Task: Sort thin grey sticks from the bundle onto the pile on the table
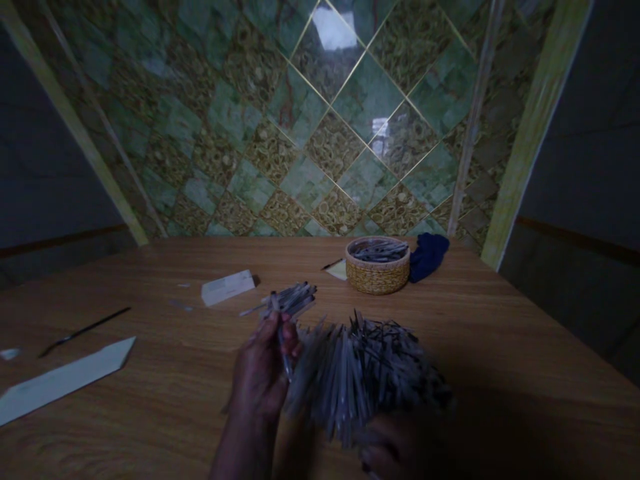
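My left hand (260, 373) is closed around a slim translucent pen (284, 353), held upright between thumb and fingers. Just beyond it lies a small bundle of similar pens (295, 299) on the table. A large heap of pens (350, 380), grey with dark ends, spreads to the right of that hand. At the near edge of the heap is my right hand (387, 443), dark and smeared; its fingers look bent, but whether a pen is in them cannot be made out.
A round woven basket (377, 277) full of pens stands at the back, with dark blue cloth (429, 257) beside it. A white box (228, 288), a dark thin stick (85, 331) and a pale folded strip (70, 380) lie leftward on the wooden table (170, 413). Behind rises a tiled wall (310, 133).
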`<state>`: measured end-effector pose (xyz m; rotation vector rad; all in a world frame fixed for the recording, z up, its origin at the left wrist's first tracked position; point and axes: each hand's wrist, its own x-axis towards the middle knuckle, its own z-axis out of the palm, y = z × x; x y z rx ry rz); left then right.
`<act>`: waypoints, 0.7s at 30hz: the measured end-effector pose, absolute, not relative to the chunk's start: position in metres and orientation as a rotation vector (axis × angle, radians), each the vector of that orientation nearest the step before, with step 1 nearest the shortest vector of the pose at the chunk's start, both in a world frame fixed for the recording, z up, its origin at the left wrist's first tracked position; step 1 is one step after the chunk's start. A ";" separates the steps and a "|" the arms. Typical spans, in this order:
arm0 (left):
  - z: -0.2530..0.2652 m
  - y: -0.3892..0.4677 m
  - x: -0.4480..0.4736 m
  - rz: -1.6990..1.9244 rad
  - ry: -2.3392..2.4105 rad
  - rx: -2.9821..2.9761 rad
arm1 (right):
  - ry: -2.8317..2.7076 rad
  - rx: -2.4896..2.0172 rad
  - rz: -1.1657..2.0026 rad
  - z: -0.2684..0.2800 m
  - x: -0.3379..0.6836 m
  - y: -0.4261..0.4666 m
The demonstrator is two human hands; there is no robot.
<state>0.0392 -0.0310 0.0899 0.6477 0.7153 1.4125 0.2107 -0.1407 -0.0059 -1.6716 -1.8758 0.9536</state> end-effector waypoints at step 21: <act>0.015 -0.051 0.088 0.823 0.770 0.958 | -1.616 -1.553 0.740 0.003 0.247 -0.096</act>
